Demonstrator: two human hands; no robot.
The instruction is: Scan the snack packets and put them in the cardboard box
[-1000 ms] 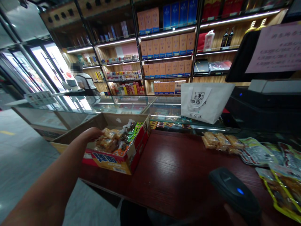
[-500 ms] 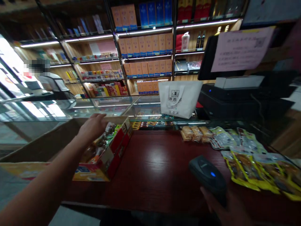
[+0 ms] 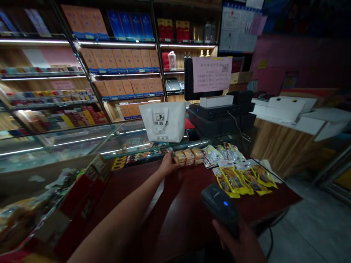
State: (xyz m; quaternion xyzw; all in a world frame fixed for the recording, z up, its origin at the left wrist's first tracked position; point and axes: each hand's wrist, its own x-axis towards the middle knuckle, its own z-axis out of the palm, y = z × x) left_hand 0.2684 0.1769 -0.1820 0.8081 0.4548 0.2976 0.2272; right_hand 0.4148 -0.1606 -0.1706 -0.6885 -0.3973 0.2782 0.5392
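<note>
My left hand [image 3: 168,165] reaches across the counter to a row of wrapped biscuits [image 3: 189,156], golden packs in clear film. Its fingers and thumb close around the row's left end; part of the grip is hidden. In my right hand [image 3: 238,237] is a dark barcode scanner [image 3: 221,207] with a lit blue light, its head pointing up and to the left over the counter. Several silver-green snack packets [image 3: 212,156] lie just right of the biscuits. Nearer to the scanner are yellow-edged snack packets [image 3: 233,179], side by side.
An open cardboard box [image 3: 79,193] of packaged snacks stands at the left. Behind the wooden counter [image 3: 181,212] a white bag [image 3: 164,122] sits on the glass display case [image 3: 109,140]. A monitor with a pink notice [image 3: 211,75] rises above a black cash drawer [image 3: 219,120].
My left hand has gone from the box to the left end of the biscuit row. The view has turned right. My right hand still holds the scanner.
</note>
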